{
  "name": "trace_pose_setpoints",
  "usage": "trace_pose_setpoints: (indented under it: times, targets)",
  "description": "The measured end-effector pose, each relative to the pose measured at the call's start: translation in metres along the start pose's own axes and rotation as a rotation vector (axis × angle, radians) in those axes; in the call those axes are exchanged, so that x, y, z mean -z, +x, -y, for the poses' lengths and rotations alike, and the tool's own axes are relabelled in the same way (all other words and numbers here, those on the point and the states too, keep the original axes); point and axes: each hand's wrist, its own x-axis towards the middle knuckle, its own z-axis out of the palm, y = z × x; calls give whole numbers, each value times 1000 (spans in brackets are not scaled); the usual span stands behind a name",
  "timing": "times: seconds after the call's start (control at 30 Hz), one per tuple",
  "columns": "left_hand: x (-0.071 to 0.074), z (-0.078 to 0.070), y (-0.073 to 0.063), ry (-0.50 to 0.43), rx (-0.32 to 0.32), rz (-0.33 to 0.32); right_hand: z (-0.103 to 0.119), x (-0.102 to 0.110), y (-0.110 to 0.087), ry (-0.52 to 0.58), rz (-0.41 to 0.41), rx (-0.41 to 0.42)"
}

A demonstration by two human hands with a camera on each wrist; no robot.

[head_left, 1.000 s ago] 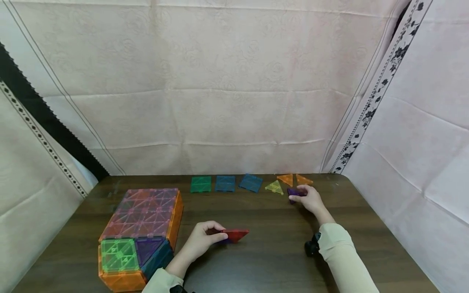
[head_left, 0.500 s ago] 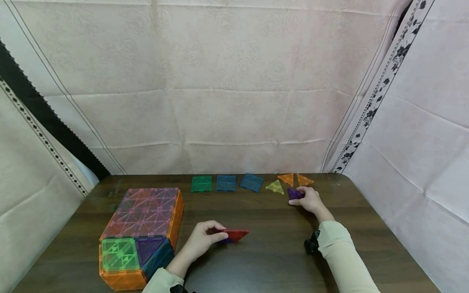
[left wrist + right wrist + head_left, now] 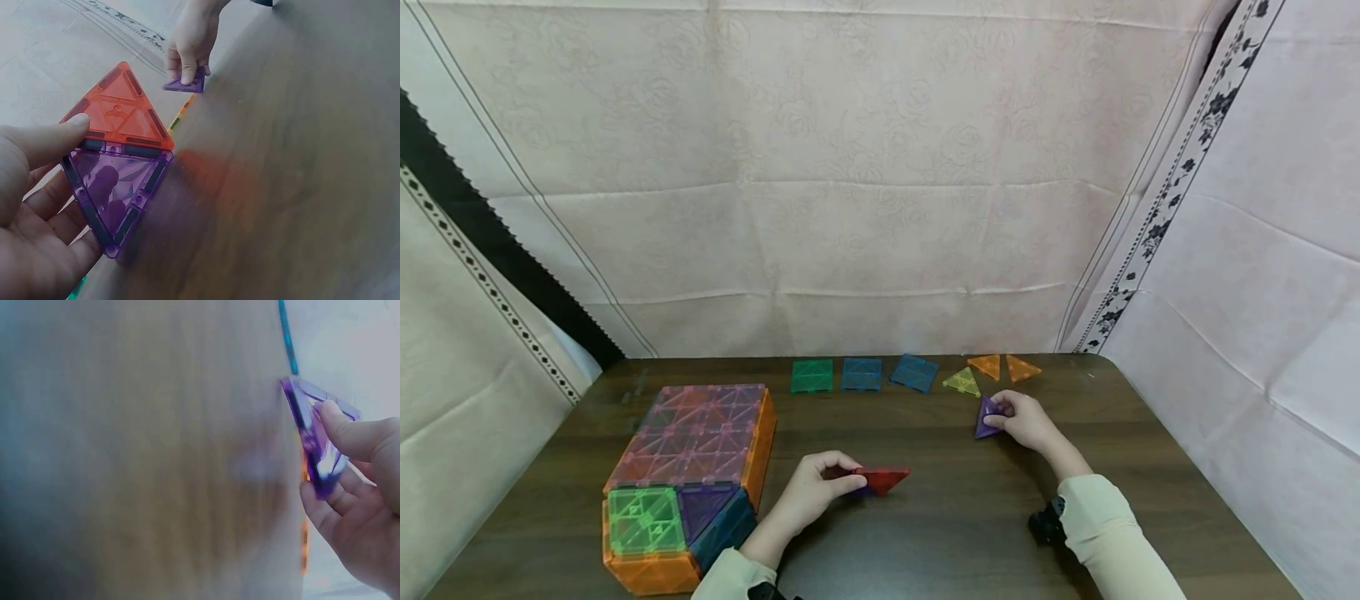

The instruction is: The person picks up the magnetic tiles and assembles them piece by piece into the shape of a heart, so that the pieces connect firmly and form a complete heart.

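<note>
My left hand (image 3: 815, 492) pinches a red triangular magnetic tile (image 3: 117, 103) joined along one edge to a purple triangular tile (image 3: 111, 181); the left wrist view shows the thumb on the red one and the fingers behind. Farther back on the right, my right hand (image 3: 1028, 423) holds a separate purple triangular tile (image 3: 987, 417) between thumb and fingers, tilted and lifted off the table. Just beyond that hand lie a yellow triangle (image 3: 962, 382) and two orange triangles, one left (image 3: 986, 367) and one right (image 3: 1022, 369).
A box-like block of tiles (image 3: 692, 442), pink on top with orange sides, stands at the left of the wooden table (image 3: 925, 550). A green square tile (image 3: 812, 377) and two blue square tiles (image 3: 861, 375) lie along the back edge, before a white cloth (image 3: 880, 208).
My right hand has lifted the purple triangle from the back row and drawn it toward me and slightly left, turning it. The left hand keeps its place with the joined tiles.
</note>
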Motion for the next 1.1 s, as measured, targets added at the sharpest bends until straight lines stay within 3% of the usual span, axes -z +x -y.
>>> trace_pose_setpoints:
  times: [0.17, 0.4, 0.6, 0.77, 1.1]
  targets:
    - [0, 0, 0, -5, 0, 0, 22, -11, -15, 49, 59, 96]
    - [-1, -1, -1, -10, 1, 14, 57, -35, -38, 92, 210, 280]
    - [-2, -5, -3, -38, -6, 14, 83, -56, -54, 168, 314, 326]
    - [-4, -5, -3, -53, -3, 12, 96, -66, -60, 176, 323, 342]
    - [-3, -3, -3, -53, 13, -20, 103, -75, -58, 128, 221, 386]
